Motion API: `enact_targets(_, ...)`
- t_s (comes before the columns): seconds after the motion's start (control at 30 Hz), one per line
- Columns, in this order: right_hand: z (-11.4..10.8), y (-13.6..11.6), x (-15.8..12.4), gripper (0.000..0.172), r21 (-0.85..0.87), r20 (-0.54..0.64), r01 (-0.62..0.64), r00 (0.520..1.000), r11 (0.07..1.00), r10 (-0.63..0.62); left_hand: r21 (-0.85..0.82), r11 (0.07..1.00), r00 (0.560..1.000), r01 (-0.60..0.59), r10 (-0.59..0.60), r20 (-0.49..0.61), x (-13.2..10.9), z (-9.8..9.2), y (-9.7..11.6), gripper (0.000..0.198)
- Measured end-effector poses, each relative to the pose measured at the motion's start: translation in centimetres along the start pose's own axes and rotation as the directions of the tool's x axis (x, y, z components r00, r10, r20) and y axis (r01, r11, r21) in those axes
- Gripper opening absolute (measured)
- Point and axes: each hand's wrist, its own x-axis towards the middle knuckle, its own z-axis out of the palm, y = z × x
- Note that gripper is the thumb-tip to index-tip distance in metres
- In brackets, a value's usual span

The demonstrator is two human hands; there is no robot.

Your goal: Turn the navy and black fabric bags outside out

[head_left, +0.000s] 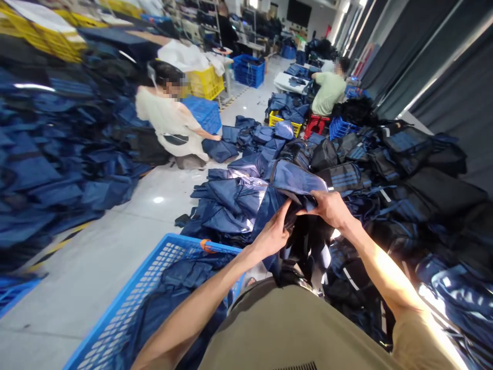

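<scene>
A navy blue bag (298, 177) with a dark inside is held up in front of my body. My left hand (275, 228) grips its near edge from the left, the fingertips partly hidden in the dark fold. On the other side, my right hand (327, 208) is closed on the bag's rim with the thumb pointing inward. Black and navy parts of the bag hang below both hands. Just beyond it lies a stack of navy bags (225, 208).
A blue plastic crate (115, 303) holding navy bags stands at my left. Black and blue bags (412, 190) are heaped on the right, more bags (50, 149) far left. One seated person (169, 113) touches navy fabric; another person (329, 90) sits farther off.
</scene>
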Motion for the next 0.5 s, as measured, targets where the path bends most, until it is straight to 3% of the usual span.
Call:
enact_targets(0.17, -1.9, 3.9, -4.0, 0.043, -0.076, 0.047, -0.051, 0.997, 0.996, 0.054, -0.030, 0.999, 0.997, 0.021, -0.023, -0.076, 1.8, 1.3, 0.3, 0.114)
enact_targets(0.27, -3.4, 6.3, -6.7, 0.039, -0.131, 0.062, -0.141, 0.987, 0.981, 0.150, 0.036, 0.999, 0.999, 0.005, -0.004, -0.054, 3.4, 1.0, 0.8, 0.104)
enact_targets(0.4, -5.5, 9.5, -11.2, 0.040, -0.125, -0.022, -0.378, 0.925, 0.917, 0.378, 0.235, 0.972, 1.000, 0.018, -0.012, -0.025, 5.2, -1.0, 0.2, 0.074)
enact_targets(0.5, -6.5, 10.9, -14.9, 0.030, -0.126, -0.166, -0.496, 0.865, 0.859, 0.474, 0.252, 0.967, 0.999, -0.038, 0.030, 0.035, 6.2, -1.2, 0.5, 0.058)
